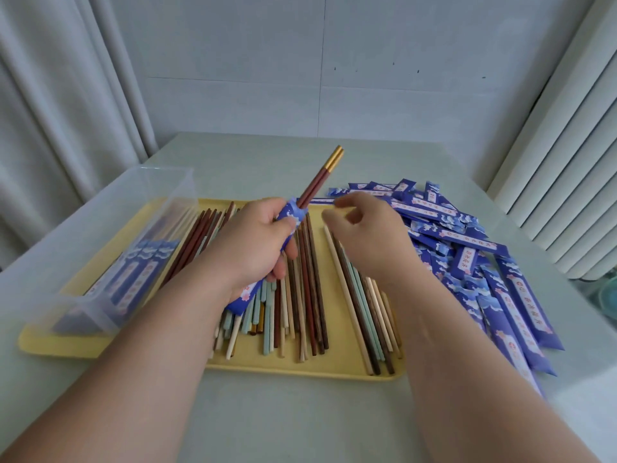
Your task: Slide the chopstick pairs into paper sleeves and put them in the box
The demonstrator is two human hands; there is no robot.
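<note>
Item in hand: one part-sleeved pair, centre of frame, above the yellow tray [300, 365].
Your left hand [263, 238] grips the blue paper sleeve [291, 217] round its middle. Your right hand [364, 235], just beside it, hangs loosely curled and holds nothing. The chopstick pair [320, 177] runs lower left to upper right, gold ends out and up. Advice: steady the sleeve's mouth, push both gold ends in together, then carry it to the clear box [100, 228] at left.

Bare left hand [263, 242]; bare right hand [367, 238]; forearms [150, 345] uncovered
</note>
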